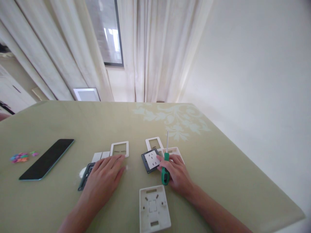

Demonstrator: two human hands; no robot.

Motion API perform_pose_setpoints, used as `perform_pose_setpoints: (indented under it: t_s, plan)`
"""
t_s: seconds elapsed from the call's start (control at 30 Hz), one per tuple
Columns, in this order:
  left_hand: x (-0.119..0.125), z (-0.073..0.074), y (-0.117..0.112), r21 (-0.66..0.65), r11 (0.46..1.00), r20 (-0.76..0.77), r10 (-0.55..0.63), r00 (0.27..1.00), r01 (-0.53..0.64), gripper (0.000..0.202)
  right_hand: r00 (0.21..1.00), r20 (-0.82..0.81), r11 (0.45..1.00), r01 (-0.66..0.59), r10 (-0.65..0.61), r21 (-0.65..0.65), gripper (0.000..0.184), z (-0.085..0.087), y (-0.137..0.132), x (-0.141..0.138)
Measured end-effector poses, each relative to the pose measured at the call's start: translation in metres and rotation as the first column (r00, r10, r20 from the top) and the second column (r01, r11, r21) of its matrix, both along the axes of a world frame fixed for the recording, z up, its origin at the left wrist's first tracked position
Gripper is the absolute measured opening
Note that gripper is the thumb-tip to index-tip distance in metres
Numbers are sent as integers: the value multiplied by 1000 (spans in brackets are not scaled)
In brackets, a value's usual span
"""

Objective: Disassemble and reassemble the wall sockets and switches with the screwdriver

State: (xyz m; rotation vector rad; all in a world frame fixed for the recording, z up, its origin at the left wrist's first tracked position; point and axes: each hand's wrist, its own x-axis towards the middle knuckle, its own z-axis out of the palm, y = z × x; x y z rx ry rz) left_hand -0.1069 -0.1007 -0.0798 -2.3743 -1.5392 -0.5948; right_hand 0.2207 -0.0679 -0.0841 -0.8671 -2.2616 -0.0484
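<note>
My right hand (177, 173) grips a screwdriver (165, 174) with a green handle, its metal shaft pointing away from me. Its fingertips touch a wall socket (151, 160) with a white face and dark grey mounting frame. Behind that hand sits a white back box (174, 150), partly covered. My left hand (108, 173) lies flat with fingers stretched out, partly over a dark grey mounting frame (85, 177) and beside white switch panels (100, 156). Just beyond its fingertips is a white cover frame (120, 149) with small screws inside. Another back box (154, 208) lies in front, between my forearms.
A second white cover frame (153, 142) lies past the socket. At left are a dark phone-like slab (47, 159) and a cluster of small colourful pieces (20, 157). The pale green table (97, 119) meets curtains (155, 48) behind and a white wall (255, 81) at right.
</note>
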Motion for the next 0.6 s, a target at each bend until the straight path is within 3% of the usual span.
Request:
perform_pose_setpoints:
  t_s: [0.17,0.4,0.47,0.6]
  plan:
    - [-2,-8,3,-20,998,-125,53,991,-56,40,997,7,997,-80,80,-3,6,4,-4,-3]
    - [-7,-17,3,-100,993,29,-65,997,67,34,998,16,998,-57,57,-38,8,-1,-2,-2]
    - [-21,-16,1,-146,988,72,-35,997,46,36,999,23,998,-39,40,-42,7,0,-1,-2]
    - [-73,-10,-9,-264,949,21,185,983,-173,78,1000,24,998,-8,9,-55,6,2,1,-2]
